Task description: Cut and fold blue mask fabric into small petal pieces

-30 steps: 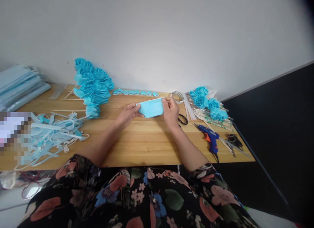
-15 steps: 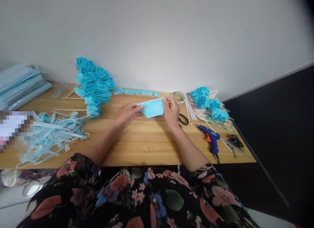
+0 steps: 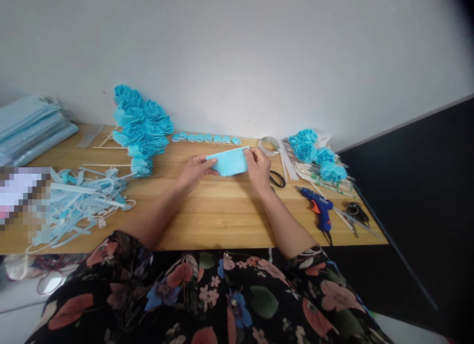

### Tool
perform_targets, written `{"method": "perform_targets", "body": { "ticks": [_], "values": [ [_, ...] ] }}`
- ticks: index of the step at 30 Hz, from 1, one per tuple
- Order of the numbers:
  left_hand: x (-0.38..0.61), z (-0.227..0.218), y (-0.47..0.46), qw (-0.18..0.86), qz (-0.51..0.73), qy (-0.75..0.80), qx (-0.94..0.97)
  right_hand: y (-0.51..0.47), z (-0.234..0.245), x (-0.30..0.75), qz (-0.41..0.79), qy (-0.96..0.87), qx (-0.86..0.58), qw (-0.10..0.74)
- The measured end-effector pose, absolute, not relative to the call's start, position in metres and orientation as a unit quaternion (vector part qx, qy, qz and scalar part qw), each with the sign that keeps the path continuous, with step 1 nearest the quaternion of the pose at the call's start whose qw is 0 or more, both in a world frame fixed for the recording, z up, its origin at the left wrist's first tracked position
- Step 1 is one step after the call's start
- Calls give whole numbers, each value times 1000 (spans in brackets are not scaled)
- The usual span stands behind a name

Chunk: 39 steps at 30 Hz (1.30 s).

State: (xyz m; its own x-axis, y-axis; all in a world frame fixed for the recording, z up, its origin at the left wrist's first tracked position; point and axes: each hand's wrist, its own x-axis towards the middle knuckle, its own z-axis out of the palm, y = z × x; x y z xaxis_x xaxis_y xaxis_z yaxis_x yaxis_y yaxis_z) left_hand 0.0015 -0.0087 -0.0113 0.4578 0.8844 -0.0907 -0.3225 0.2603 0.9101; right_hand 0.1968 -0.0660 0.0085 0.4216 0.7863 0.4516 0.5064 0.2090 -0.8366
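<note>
I hold a light blue piece of mask fabric (image 3: 228, 162) between both hands just above the wooden table (image 3: 207, 215). My left hand (image 3: 195, 170) pinches its left edge with thumb and fingers. My right hand (image 3: 258, 167) grips its right edge, fingers curled over the top. The fabric is stretched flat between them, tilted slightly.
Blue fabric roses on sticks (image 3: 140, 127) lie at the back left, more roses (image 3: 314, 154) at the right. A row of small blue rolls (image 3: 205, 138) lines the wall. Scissors (image 3: 276, 178), a blue glue gun (image 3: 319, 210), cut strips (image 3: 81, 201) and stacked masks (image 3: 29, 129) surround the middle.
The fabric piece and both hands have shifted very slightly; the grip is the same.
</note>
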Motion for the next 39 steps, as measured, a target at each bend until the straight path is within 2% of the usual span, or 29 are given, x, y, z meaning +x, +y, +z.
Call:
{"method": "perform_targets", "body": {
  "ticks": [15,26,34,36,39],
  "values": [
    [3,-7,-11,724,412,322,451,-67,10,193,99,-520,-615,585],
    [3,-11,-9,720,416,321,453,-70,5,195,28,-553,-628,547],
    [0,-7,-8,736,378,277,489,-70,16,202,50,-563,-611,554],
    [-3,-6,-6,719,364,289,517,-71,17,203,61,-583,-600,544],
    [-9,1,-4,624,371,331,603,-73,15,202,71,-622,-591,509]
  ]
}}
